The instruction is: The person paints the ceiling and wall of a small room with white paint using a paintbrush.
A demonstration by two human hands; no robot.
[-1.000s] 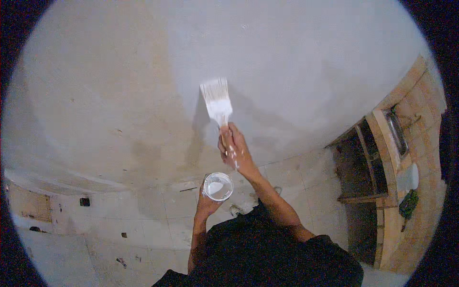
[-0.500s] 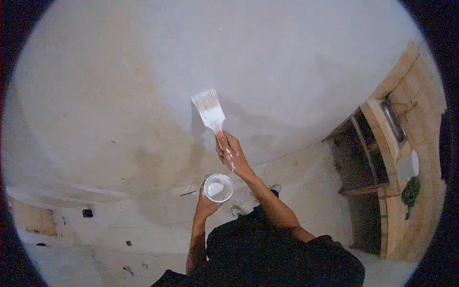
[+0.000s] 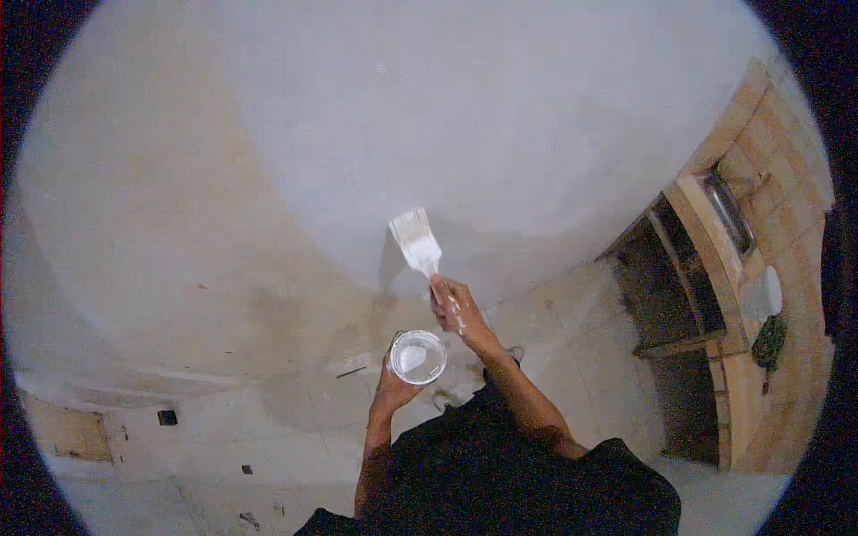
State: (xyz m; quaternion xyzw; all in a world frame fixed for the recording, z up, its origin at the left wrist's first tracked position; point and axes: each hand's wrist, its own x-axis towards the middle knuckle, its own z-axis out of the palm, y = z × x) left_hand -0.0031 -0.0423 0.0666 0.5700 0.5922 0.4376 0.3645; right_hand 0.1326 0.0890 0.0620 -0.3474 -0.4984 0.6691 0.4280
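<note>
- I see the right hand (image 3: 458,308) gripping the brush (image 3: 416,239) just beyond the tub (image 3: 443,357) — likely light, springy-bristled, best held by the handle (image 3: 433,279).
- Left hand (image 3: 396,393) holds the tub's side — probably slippery where smeared.

The brush (image 3: 415,234) looks rough and streaky at its tip, coated with matt white paint (image 3: 423,255), and the round tub (image 3: 442,359) seems to be of plastic, smooth and slightly shiny at the rim. The wall (image 3: 500,116) is matt, and the shirt (image 3: 536,482) is of dull cloth. The sink (image 3: 728,214) looks like glossy metal, set in a tiled worktop (image 3: 791,210), and the floor (image 3: 572,375) is also tiled, with a dull finish.
</note>
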